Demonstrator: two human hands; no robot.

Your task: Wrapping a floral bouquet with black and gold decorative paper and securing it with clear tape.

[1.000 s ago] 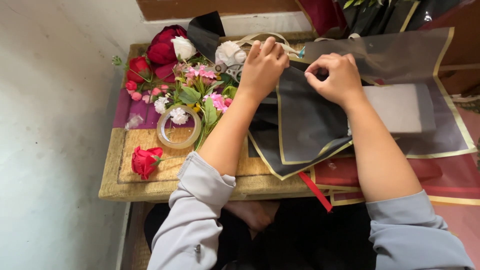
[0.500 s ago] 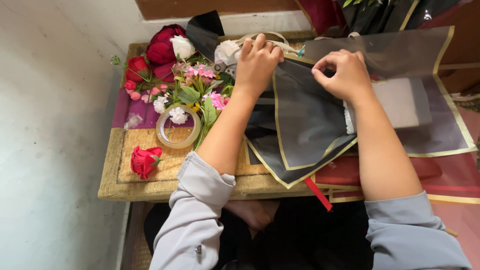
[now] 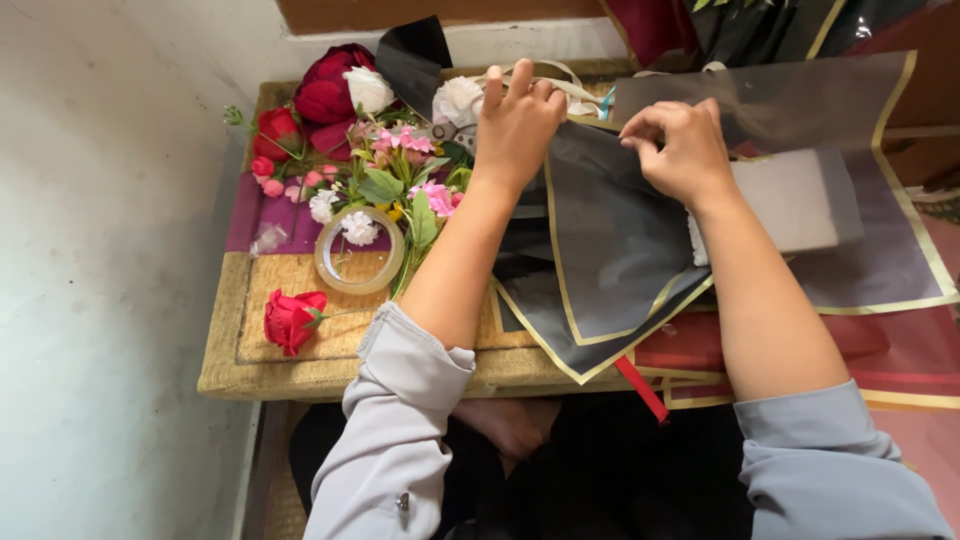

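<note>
Dark translucent wrapping sheets with gold edges point(image 3: 610, 250) lie spread over the low table point(image 3: 300, 370). My left hand point(image 3: 515, 120) rests on the upper left corner of the top sheet, fingers partly spread, beside a white flower point(image 3: 457, 100). My right hand point(image 3: 680, 150) pinches the sheet's upper edge between thumb and fingers, just left of a white foam block point(image 3: 790, 200) lying under another sheet.
A tape roll point(image 3: 358, 252) lies left of my left arm, with a loose red rose point(image 3: 290, 320) near the table's front edge. Red, pink and white flowers point(image 3: 330, 110) are piled at the back left. A plastered wall runs along the left.
Both hands have shifted slightly up and left along the sheet's top edge. My left fingers have spread; my right hand stays pinched on the sheet.
</note>
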